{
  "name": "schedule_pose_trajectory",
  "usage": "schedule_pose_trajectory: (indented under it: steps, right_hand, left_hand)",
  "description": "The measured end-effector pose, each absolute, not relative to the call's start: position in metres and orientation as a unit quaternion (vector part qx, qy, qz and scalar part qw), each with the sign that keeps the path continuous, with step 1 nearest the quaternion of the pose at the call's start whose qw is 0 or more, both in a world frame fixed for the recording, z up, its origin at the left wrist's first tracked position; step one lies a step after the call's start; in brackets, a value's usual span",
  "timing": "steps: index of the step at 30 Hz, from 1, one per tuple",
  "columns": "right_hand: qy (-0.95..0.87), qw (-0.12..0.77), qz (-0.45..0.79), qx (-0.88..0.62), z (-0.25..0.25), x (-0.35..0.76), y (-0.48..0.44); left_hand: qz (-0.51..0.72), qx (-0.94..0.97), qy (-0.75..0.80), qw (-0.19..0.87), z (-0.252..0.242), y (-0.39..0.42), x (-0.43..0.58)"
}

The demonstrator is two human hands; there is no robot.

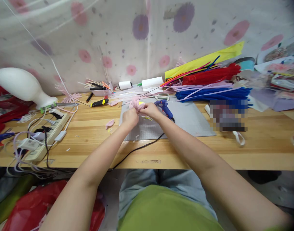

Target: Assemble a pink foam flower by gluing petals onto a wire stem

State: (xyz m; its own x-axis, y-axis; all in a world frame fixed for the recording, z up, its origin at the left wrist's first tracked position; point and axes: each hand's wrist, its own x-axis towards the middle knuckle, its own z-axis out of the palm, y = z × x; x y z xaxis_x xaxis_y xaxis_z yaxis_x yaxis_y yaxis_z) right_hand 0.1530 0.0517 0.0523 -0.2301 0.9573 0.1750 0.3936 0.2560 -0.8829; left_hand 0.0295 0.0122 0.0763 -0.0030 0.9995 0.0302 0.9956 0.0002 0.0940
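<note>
Over the left part of a grey mat (190, 118), both my hands close around a pink flower (134, 102) of fuzzy petals with a bit of yellow at its right side. My left hand (131, 118) grips it from below left, fingers curled. At its lower right, my right hand (150, 111) pinches it, and the fingertips are partly hidden. A blue glue gun (164, 108) lies on the mat just beyond my right hand. One loose pink petal (109, 124) rests on the wooden table to the left of my left hand.
Blue pipe cleaners (214, 94) and red pipe cleaners (211, 74) are piled at the back right. Scissors (161, 97) lie behind the mat. A power strip (48, 138) with tangled cables occupies the left, beside a white mannequin head (24, 85). A black cord (137, 148) crosses the table's front.
</note>
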Motion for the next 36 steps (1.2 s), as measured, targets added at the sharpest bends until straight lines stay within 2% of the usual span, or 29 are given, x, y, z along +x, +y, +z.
schedule_pose_trajectory:
  steps: [4,7,9,13,16,22,29,36]
  right_hand:
    - [-0.700,0.363,0.339,-0.513,0.056,0.152,0.053]
    - [-0.721,0.335,0.337,-0.504,0.056,0.151,0.054]
    - [-0.730,0.329,0.339,-0.494,0.057,0.150,0.055]
    - [-0.749,0.354,0.294,-0.477,0.060,0.148,0.061]
    - [-0.775,0.375,0.257,-0.440,0.061,0.146,0.066]
    - [-0.694,0.453,0.330,-0.451,0.048,0.146,0.062]
    - [-0.683,0.392,0.338,-0.515,0.026,0.151,0.048]
    - [-0.705,0.341,0.307,-0.541,0.023,0.153,0.042]
  left_hand:
    - [0.090,0.691,0.714,0.059,0.077,0.017,0.027]
    - [0.161,0.677,0.702,0.152,0.074,0.023,0.019]
    - [0.225,0.637,0.688,0.266,0.074,0.025,0.014]
    - [0.283,0.460,0.596,0.594,0.084,0.025,0.003]
    - [0.302,0.328,0.519,0.729,0.089,0.022,-0.005]
    - [0.456,0.181,0.481,0.727,0.066,0.021,-0.012]
    - [0.536,0.099,0.413,0.729,0.057,0.023,-0.005]
    - [0.632,0.085,0.423,0.643,0.046,0.031,-0.016]
